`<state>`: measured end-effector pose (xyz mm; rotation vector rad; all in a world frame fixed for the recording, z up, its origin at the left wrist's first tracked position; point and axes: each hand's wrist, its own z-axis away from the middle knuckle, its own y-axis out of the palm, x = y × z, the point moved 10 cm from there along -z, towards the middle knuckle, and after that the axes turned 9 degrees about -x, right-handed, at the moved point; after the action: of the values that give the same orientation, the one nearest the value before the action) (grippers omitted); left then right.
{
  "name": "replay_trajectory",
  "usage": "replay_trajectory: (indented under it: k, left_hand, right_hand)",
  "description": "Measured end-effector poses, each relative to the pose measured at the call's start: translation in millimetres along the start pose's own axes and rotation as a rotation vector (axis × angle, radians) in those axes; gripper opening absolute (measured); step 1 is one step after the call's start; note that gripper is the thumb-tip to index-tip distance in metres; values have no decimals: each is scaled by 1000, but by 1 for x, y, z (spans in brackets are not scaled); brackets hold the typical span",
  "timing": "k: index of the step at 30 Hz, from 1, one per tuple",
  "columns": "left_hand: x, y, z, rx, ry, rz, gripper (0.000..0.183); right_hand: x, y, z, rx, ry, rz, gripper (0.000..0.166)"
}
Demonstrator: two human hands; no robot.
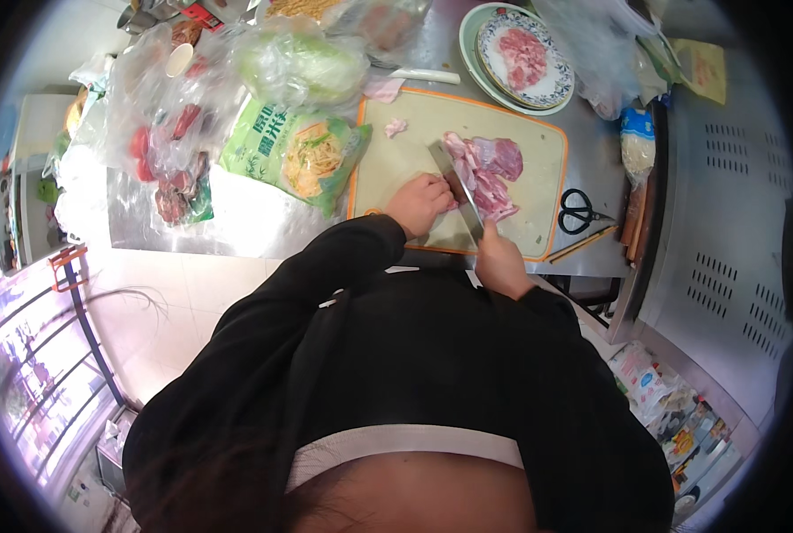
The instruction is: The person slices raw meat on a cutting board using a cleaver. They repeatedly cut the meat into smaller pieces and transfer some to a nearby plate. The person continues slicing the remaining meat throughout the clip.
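Observation:
My right hand (pixel 501 260) grips the handle of a kitchen knife (pixel 464 190), whose blade stands over the cutting board. Beside the blade, on its left, my left hand (pixel 422 205) presses with bent fingers on a small piece of raw meat (pixel 452 203), partly hidden by the fingers. Larger pieces of raw meat (pixel 500 158) lie right of the blade. A small pale scrap of meat (pixel 395 127) rests near the upper left of the orange-edged cutting board (pixel 383 163). Beyond the board, a patterned plate (pixel 560 66) of cut raw meat (pixel 522 58) sits on a pale green basin (pixel 468 40).
Black-handled scissors (pixel 577 213) and chopsticks (pixel 583 244) lie right of the board. A green food packet (pixel 290 156) touches its left side. Bagged cabbage (pixel 296 66) and bagged red items (pixel 163 143) stand farther left. A metal cabinet (pixel 716 220) borders the right side.

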<state>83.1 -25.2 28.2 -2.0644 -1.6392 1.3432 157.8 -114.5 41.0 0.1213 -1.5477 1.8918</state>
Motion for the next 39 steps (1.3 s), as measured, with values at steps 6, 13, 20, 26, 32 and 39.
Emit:
replay_trajectory:
  k: [6, 13, 20, 26, 32, 39]
  left_hand:
    - [-1, -2, -3, -14, -24, -13, 22]
    - [1, -6, -4, -48, -41, -118, 8]
    - [-7, 3, -2, 24, -9, -139, 13]
    - [7, 0, 8, 13, -48, -106, 14]
    - [6, -22, 8, -120, -139, -257, 51]
    - [22, -12, 20, 100, -457, -112, 54]
  right_hand:
    - [40, -6, -61, -79, -83, 59, 33]
    - [-15, 2, 4, 81, 91, 124, 33]
    - [46, -12, -73, -157, -127, 57, 27]
    - [-19, -3, -5, 20, 20, 100, 31]
    - [-19, -5, 1, 7, 44, 105, 32]
    - [-52, -50, -26, -218, 42, 240, 24]
